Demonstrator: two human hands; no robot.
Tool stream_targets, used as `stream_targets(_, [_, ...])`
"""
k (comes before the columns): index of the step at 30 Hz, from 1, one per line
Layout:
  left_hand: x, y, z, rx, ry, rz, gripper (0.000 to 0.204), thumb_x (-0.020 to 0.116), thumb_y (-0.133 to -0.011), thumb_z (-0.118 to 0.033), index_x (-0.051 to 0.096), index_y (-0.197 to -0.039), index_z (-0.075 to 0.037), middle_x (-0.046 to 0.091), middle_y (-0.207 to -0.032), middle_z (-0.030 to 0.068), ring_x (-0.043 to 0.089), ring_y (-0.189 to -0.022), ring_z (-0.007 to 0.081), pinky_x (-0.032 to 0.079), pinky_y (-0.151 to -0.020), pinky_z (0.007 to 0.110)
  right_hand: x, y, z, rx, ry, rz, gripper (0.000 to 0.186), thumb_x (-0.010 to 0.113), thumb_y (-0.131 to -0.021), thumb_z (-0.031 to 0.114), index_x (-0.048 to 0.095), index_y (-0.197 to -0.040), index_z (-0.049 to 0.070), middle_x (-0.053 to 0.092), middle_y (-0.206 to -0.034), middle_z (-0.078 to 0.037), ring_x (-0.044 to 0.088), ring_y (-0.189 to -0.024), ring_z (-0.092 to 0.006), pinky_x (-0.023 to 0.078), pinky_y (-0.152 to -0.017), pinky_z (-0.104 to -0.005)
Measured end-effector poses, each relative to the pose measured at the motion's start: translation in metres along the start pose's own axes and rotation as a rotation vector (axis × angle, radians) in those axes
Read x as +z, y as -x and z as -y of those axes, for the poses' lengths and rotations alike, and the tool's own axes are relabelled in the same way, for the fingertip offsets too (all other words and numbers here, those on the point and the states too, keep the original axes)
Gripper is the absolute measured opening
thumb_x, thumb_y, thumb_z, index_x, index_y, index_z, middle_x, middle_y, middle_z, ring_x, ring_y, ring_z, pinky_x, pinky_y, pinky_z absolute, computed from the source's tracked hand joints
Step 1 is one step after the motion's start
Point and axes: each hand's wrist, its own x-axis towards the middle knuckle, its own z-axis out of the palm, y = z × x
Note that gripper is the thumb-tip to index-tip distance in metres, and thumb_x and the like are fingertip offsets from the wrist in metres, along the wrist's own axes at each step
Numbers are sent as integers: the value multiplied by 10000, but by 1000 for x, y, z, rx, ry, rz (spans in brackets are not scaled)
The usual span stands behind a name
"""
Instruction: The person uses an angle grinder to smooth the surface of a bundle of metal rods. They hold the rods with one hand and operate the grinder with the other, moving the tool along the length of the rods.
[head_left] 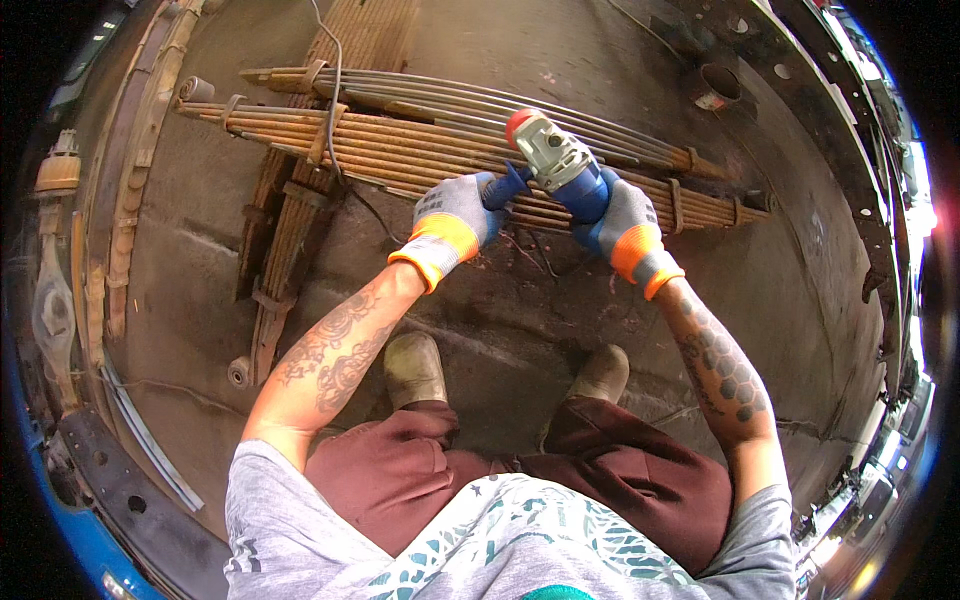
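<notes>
A blue and silver angle grinder, red at its head, is held over rusty stacked leaf springs. My left hand, in a grey, blue and orange glove, is closed round its blue side handle at the left. My right hand, gloved the same way, grips the rear of the blue body. The long springs lie crosswise in front of me, bound with metal clips, on top of other springs running away from me at the left. Whether the grinder touches the metal I cannot tell.
My boots stand on the stained concrete floor. Long rusty bars and an axle-like part line the left. A grey cable crosses the springs. A dark perforated beam runs along the right, beside a rusty cylinder.
</notes>
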Motion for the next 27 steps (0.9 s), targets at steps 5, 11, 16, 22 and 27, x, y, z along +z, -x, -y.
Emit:
stream_targets(5, [-2, 4, 20, -16, 9, -52, 318, 620, -954, -416, 758, -1092, -165, 762, -1070, 197, 712, -1048, 445, 564, -905, 553, 2, -4, 18, -14, 15, 38, 540, 892, -715, 214, 669, -1193, 101, 772, -1047, -207, 747, -1020, -407, 585, -894, -472])
stream_targets(11, [-14, 5, 22, -55, 35, -23, 341, 627, -945, -440, 770, -1110, -177, 766, -1074, 190, 721, -1043, 431, 569, -904, 538, -2, -8, 37, 27, 24, 56, 543, 896, -720, 215, 672, -1201, 101, 775, -1063, -202, 751, -1032, -388, 585, -906, -459])
stream_targets(16, [-19, 2, 28, -41, 80, -35, 347, 645, -949, -451, 788, -1102, -175, 766, -1057, 195, 719, -1035, 440, 568, -896, 530, 0, -16, 41, 12, 22, 73, 549, 894, -710, 236, 675, -1193, 94, 777, -1054, -193, 753, -1021, -386, 581, -914, -455])
stream_targets(22, [-19, -1, 33, -32, 57, -26, 376, 594, -974, -462, 791, -1098, -168, 756, -1061, 213, 715, -1026, 453, 563, -903, 537, 6, -18, 38, -23, 9, 57, 541, 884, -707, 242, 680, -1183, 87, 775, -1033, -198, 751, -1012, -396, 576, -899, -456])
stream_targets(27, [-29, 4, 33, -53, 85, -30, 387, 582, -981, -472, 781, -1112, -167, 741, -1067, 229, 699, -1037, 467, 559, -911, 534, 4, -18, 49, -29, -4, 40, 525, 882, -699, 226, 688, -1164, 76, 778, -1035, -196, 755, -1011, -391, 577, -900, -454])
